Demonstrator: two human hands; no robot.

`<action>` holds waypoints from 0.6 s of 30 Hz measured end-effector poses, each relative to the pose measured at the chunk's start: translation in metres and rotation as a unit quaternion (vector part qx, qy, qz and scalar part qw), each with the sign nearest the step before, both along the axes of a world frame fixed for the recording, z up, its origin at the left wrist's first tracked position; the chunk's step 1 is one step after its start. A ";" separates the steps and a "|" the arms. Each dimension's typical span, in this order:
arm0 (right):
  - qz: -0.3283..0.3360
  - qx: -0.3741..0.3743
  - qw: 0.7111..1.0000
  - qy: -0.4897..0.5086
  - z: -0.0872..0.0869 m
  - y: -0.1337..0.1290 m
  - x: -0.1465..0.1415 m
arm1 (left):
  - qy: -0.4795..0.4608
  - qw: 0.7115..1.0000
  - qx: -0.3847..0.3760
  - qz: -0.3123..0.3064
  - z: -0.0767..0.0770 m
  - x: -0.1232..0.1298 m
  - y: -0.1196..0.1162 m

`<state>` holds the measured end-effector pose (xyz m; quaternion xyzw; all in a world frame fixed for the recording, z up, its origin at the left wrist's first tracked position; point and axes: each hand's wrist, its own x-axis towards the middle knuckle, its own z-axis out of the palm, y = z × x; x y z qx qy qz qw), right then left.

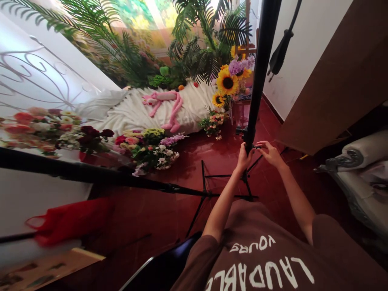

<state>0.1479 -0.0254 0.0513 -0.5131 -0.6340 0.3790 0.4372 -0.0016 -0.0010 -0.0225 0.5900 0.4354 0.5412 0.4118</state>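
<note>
A black light stand (pixel 257 81) rises in front of me, its pole running up out of the top of the view and its legs spread on the red floor. My left hand (pixel 243 158) is wrapped round the pole just below a collar. At the pole's right side, my right hand (pixel 269 152) has its fingertips pinched on a small dark knob (pixel 255 147). The knob is partly covered by the fingers. Another knob (pixel 239 131) sticks out to the left, higher on the collar.
A second black stand (pixel 121 178) slants across the left. Beyond lie flower bunches (pixel 157 149), a pink plush toy (pixel 165 97) on white cloth (pixel 194 109), and sunflowers (pixel 227 83). A plugged cord (pixel 280 54) hangs at the right, above wrapped rolls (pixel 363 149). A red bag (pixel 72 220) is at left.
</note>
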 end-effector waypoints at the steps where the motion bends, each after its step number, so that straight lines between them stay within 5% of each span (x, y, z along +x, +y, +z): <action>1: -0.002 -0.004 1.000 -0.001 -0.002 0.002 0.000 | 0.001 1.000 0.000 0.000 0.000 0.000 0.000; 9: -0.044 -0.142 0.979 0.139 -0.019 0.026 -0.008 | 0.004 1.000 0.007 0.000 -0.003 0.001 0.001; 18: -0.182 -0.247 0.928 0.211 -0.017 0.034 -0.022 | 0.006 1.000 -0.022 -0.012 0.008 -0.003 -0.002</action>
